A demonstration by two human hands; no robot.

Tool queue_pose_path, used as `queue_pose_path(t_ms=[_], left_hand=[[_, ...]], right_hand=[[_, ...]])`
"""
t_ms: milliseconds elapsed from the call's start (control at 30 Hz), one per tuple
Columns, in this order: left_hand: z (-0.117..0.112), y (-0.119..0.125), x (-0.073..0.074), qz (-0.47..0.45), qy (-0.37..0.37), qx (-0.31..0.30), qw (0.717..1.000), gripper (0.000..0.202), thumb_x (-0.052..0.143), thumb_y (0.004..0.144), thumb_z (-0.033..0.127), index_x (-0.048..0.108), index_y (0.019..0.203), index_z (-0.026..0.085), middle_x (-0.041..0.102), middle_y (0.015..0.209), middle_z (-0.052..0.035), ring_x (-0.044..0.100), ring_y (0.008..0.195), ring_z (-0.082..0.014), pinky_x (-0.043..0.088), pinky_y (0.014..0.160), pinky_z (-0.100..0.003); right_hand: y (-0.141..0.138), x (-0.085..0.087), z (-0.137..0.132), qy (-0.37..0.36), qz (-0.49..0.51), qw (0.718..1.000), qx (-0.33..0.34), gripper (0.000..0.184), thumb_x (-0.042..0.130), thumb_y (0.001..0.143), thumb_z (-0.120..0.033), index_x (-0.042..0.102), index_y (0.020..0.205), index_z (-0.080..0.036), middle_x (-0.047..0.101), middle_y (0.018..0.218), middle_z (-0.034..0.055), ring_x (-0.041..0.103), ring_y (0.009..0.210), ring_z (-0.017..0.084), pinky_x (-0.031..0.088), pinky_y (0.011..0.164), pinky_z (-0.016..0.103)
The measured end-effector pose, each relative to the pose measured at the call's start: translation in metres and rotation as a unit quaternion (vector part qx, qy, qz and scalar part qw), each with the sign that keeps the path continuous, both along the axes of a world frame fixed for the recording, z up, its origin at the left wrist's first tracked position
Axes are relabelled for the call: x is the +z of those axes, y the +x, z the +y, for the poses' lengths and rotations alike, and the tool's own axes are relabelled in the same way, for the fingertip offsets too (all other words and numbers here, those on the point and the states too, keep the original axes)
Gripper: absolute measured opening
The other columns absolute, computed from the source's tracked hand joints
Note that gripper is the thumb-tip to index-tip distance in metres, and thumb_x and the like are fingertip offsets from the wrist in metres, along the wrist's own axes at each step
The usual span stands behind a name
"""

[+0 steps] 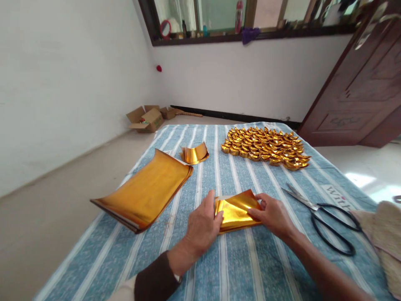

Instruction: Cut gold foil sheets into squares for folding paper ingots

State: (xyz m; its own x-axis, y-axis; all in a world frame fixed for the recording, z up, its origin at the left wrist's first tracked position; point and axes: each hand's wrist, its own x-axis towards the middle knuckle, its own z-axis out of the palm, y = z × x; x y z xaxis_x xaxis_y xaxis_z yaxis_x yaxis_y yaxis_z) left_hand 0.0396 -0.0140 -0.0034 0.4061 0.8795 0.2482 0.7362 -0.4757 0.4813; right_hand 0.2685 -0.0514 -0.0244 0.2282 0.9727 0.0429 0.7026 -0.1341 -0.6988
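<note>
A small stack of shiny gold foil paper (235, 211) lies on the striped cloth between my hands. My left hand (203, 223) grips its left edge, thumb on top and fingers along the side. At the right edge, my right hand (271, 213) pinches the foil paper between thumb and fingers, and the upper sheet's far right corner is raised. To the left rests a larger pile of gold foil sheets (147, 186) with curled edges. Beyond it stand curved gold foil strips (194, 154). Many folded gold foil ingots (265, 146) sit in rows at the far right.
Open scissors (313, 207) with black handles lie right of my right hand, blades pointing away. A beige cloth item (380, 234) is at the right edge. Past the blue striped tablecloth (200, 267) are cardboard boxes (152, 119) on the floor and a brown door (354, 83).
</note>
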Motion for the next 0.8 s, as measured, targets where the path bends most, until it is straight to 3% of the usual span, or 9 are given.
queue_pose_path(t_ms=[67, 133, 200, 267, 400, 800], left_hand=[[-0.011, 0.002, 0.004, -0.004, 0.142, -0.042, 0.989, 0.043, 0.049, 0.088, 0.016, 0.047, 0.131, 0.012, 0.059, 0.121, -0.0186, 0.057, 0.114, -0.0322, 0.049, 0.094, -0.048], [-0.023, 0.007, 0.009, 0.002, 0.192, -0.121, 0.974, 0.036, 0.044, 0.093, 0.015, 0.051, 0.128, 0.015, 0.055, 0.130, -0.0181, 0.052, 0.122, -0.0301, 0.044, 0.101, -0.048], [-0.031, 0.014, 0.011, 0.029, 0.160, -0.214, 0.963, 0.034, 0.046, 0.095, 0.022, 0.053, 0.127, 0.015, 0.054, 0.132, -0.0171, 0.048, 0.126, -0.0305, 0.042, 0.104, -0.049], [-0.035, 0.020, 0.006, 0.064, 0.096, -0.251, 0.961, 0.046, 0.054, 0.094, 0.037, 0.050, 0.131, 0.011, 0.050, 0.137, -0.0193, 0.041, 0.132, -0.0351, 0.040, 0.106, -0.055], [-0.034, 0.025, -0.013, 0.102, 0.003, -0.236, 0.966, 0.074, 0.061, 0.086, 0.057, 0.045, 0.138, 0.007, 0.043, 0.141, -0.0239, 0.035, 0.134, -0.0410, 0.037, 0.104, -0.063], [-0.031, 0.022, -0.027, 0.104, -0.025, -0.228, 0.968, 0.073, 0.060, 0.085, 0.060, 0.045, 0.139, 0.014, 0.036, 0.147, -0.0223, 0.029, 0.136, -0.0437, 0.035, 0.102, -0.067]], right_hand=[[-0.002, -0.003, -0.002, 0.005, -0.020, 1.000, -0.010, 0.030, 0.067, 0.073, -0.035, 0.065, 0.097, -0.016, 0.049, 0.054, -0.0061, 0.049, 0.050, 0.018, 0.025, 0.047, 0.024], [-0.003, -0.006, -0.003, 0.010, -0.023, 1.000, -0.017, 0.038, 0.066, 0.074, -0.037, 0.062, 0.105, -0.015, 0.049, 0.055, -0.0064, 0.050, 0.050, 0.018, 0.026, 0.047, 0.024], [-0.003, -0.009, -0.005, 0.012, -0.023, 0.999, -0.026, 0.045, 0.065, 0.073, -0.040, 0.060, 0.111, -0.015, 0.049, 0.056, -0.0064, 0.051, 0.049, 0.019, 0.027, 0.047, 0.025], [-0.004, -0.010, -0.005, 0.012, -0.025, 0.999, -0.033, 0.050, 0.062, 0.073, -0.041, 0.058, 0.116, -0.016, 0.050, 0.056, -0.0062, 0.052, 0.049, 0.020, 0.028, 0.047, 0.025], [-0.006, -0.011, -0.007, 0.011, -0.036, 0.998, -0.041, 0.053, 0.058, 0.073, -0.044, 0.055, 0.120, -0.019, 0.051, 0.056, -0.0051, 0.055, 0.050, 0.022, 0.029, 0.048, 0.026], [-0.011, -0.016, -0.014, 0.067, -0.215, 0.973, -0.037, 0.055, 0.062, 0.077, -0.044, 0.050, 0.123, -0.017, 0.060, 0.066, 0.0025, 0.057, 0.055, 0.028, 0.032, 0.051, 0.032]])
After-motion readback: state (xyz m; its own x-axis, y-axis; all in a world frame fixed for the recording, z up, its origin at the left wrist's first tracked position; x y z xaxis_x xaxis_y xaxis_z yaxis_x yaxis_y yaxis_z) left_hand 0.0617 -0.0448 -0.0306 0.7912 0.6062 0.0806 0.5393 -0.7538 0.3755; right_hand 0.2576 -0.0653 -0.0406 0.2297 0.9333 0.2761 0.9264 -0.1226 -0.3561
